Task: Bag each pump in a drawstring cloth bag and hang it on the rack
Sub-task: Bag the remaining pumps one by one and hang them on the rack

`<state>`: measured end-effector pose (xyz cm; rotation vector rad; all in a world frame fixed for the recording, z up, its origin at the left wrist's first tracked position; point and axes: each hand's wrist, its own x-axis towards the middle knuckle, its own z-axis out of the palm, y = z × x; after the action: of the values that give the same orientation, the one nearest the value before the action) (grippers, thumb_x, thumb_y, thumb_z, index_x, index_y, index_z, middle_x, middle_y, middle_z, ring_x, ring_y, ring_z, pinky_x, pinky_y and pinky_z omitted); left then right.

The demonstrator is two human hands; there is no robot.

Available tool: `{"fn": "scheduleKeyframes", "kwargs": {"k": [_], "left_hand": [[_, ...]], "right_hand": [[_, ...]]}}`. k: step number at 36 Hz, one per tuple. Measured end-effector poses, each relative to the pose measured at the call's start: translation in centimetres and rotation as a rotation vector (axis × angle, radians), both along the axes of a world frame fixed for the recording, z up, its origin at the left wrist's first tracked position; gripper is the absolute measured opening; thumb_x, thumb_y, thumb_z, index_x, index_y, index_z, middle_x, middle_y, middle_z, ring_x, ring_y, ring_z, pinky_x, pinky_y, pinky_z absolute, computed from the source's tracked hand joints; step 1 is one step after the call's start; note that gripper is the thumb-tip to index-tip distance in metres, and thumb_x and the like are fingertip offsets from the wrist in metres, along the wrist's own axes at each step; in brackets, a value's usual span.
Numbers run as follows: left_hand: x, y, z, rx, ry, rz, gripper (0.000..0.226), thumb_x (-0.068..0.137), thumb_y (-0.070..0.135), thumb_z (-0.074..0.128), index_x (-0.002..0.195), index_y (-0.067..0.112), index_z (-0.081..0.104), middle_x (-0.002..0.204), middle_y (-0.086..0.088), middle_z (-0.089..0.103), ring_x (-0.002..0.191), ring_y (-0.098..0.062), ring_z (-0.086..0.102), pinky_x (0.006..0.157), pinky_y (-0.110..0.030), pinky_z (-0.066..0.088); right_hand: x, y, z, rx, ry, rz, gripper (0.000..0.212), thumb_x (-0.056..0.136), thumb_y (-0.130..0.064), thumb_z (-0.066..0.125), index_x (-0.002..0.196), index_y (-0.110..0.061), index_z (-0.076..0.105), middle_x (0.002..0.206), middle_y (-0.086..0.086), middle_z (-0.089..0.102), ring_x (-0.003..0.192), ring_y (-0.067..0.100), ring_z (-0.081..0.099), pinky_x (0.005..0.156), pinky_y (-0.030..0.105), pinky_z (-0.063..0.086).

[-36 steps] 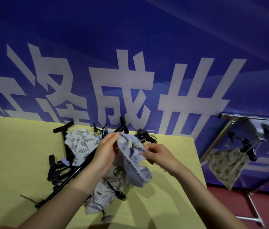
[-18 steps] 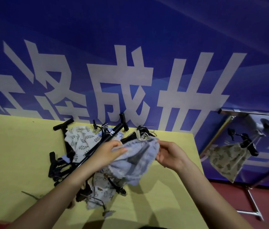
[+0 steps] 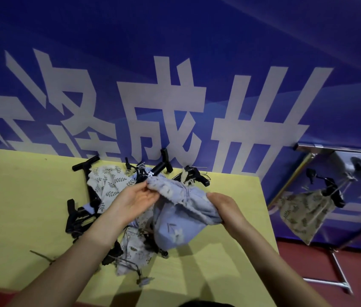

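Both hands have spread since a moment ago, pulling the pale blue bag (image 3: 176, 218) wider between them above the middle of the yellow table (image 3: 20, 207). Left hand (image 3: 134, 199) has its fingers pinched shut on the bag's top hem; right hand (image 3: 221, 207) is curled tight over the other end of the hem, and the bag's body sags below. Under it, heaped from the table's far edge toward the near edge, lie black pumps (image 3: 86, 167) with T-handles, tangled with a leaf-print bag (image 3: 108, 182) and a paler printed bag (image 3: 134, 249), cords trailing. Behind the table runs a blue banner wall (image 3: 175, 52) with huge white characters. Off the table's right edge, over a dark red floor (image 3: 308, 273), stands a metal rack (image 3: 339, 149), and from it hangs a bagged pump (image 3: 308, 209) in beige leaf cloth.
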<state>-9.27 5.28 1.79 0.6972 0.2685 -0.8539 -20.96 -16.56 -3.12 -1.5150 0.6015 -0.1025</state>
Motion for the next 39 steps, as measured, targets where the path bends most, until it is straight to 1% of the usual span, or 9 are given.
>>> {"fn": "scheduleKeyframes", "kwargs": {"k": [3,5,10,15,20,25,28,31,39], "left_hand": [[-0.7,-1.1,0.7,-0.062,0.055,0.011,0.037,0.064,-0.008,0.067,0.099,-0.011,0.054,0.083,-0.028,0.067,0.087,-0.030,0.063,0.094,-0.046,0.046],[-0.7,-1.6,0.2,-0.086,0.044,-0.033,0.050,0.054,-0.008,0.079,0.100,-0.008,0.057,0.087,-0.022,0.066,0.084,-0.025,0.063,0.086,-0.038,0.054],[-0.8,-1.3,-1.2,0.257,-0.212,-0.398,0.038,0.076,0.039,0.073,0.088,0.004,0.070,0.081,-0.013,0.067,0.070,-0.024,0.063,0.065,-0.030,0.055],[-1.1,0.1,-3.2,0.681,-0.650,-0.707,0.047,0.054,0.049,0.085,0.083,0.016,0.069,0.079,-0.002,0.071,0.072,-0.015,0.066,0.068,-0.025,0.050],[-1.2,-0.2,-4.1,0.714,-0.738,-0.823,0.027,0.079,0.041,0.072,0.065,0.017,0.068,0.067,-0.005,0.065,0.055,-0.014,0.056,0.057,-0.021,0.040],[-0.7,-0.9,-5.6,0.484,-0.501,-0.697,0.033,0.086,0.021,0.064,0.098,-0.010,0.066,0.086,-0.019,0.071,0.074,-0.022,0.070,0.067,-0.024,0.054],[-0.6,-1.4,-6.7,0.529,-0.407,-0.697,0.037,0.087,0.022,0.062,0.107,-0.009,0.065,0.102,-0.025,0.069,0.092,-0.031,0.068,0.078,-0.031,0.053],[-0.4,-1.8,-8.5,0.630,-0.312,-0.638,0.037,0.095,0.024,0.055,0.119,-0.003,0.062,0.115,-0.026,0.065,0.109,-0.039,0.062,0.095,-0.043,0.048],[0.6,-5.7,-11.1,0.778,-0.289,-0.531,0.037,0.098,0.034,0.050,0.112,0.006,0.069,0.103,-0.014,0.073,0.095,-0.023,0.070,0.076,-0.028,0.053]], "right_hand": [[-0.4,0.4,-1.4,-0.200,-0.024,0.035,0.036,0.097,-0.016,0.052,0.062,-0.017,0.043,0.057,-0.005,0.042,0.058,0.009,0.037,0.057,0.028,0.030],[-0.6,0.3,-2.8,-0.170,-0.008,-0.025,0.038,0.098,-0.014,0.051,0.062,-0.013,0.039,0.058,-0.006,0.037,0.058,0.009,0.033,0.055,0.028,0.025],[-0.9,-0.9,-3.9,0.645,0.005,-0.138,0.035,0.103,-0.017,0.034,0.109,0.003,0.063,0.101,0.012,0.073,0.086,0.022,0.071,0.070,0.030,0.058],[-0.8,-1.8,-3.8,0.981,0.003,-0.167,0.048,0.101,-0.014,0.032,0.093,0.009,0.073,0.102,0.022,0.071,0.086,0.029,0.073,0.065,0.036,0.060],[-1.1,-0.4,-5.0,0.661,0.185,-0.088,0.020,0.098,-0.007,0.042,0.102,0.000,0.061,0.077,0.010,0.072,0.074,0.025,0.067,0.068,0.035,0.057],[-2.1,0.4,-9.5,-0.498,0.442,0.550,0.023,0.095,-0.029,0.057,0.105,-0.009,0.065,0.108,0.002,0.067,0.100,0.013,0.058,0.079,0.027,0.040],[-1.6,1.1,-11.3,-0.492,0.633,0.595,0.019,0.095,-0.015,0.053,0.076,-0.011,0.050,0.081,0.004,0.053,0.083,0.016,0.044,0.066,0.027,0.034],[-1.8,0.6,-13.0,-0.240,0.602,0.223,0.027,0.085,-0.018,0.056,0.059,-0.015,0.048,0.063,0.006,0.053,0.063,0.023,0.050,0.059,0.031,0.048],[0.4,-5.2,-14.8,-0.538,0.589,-0.030,0.030,0.090,-0.024,0.057,0.118,-0.013,0.054,0.102,0.014,0.068,0.095,0.032,0.063,0.074,0.032,0.043]]}}
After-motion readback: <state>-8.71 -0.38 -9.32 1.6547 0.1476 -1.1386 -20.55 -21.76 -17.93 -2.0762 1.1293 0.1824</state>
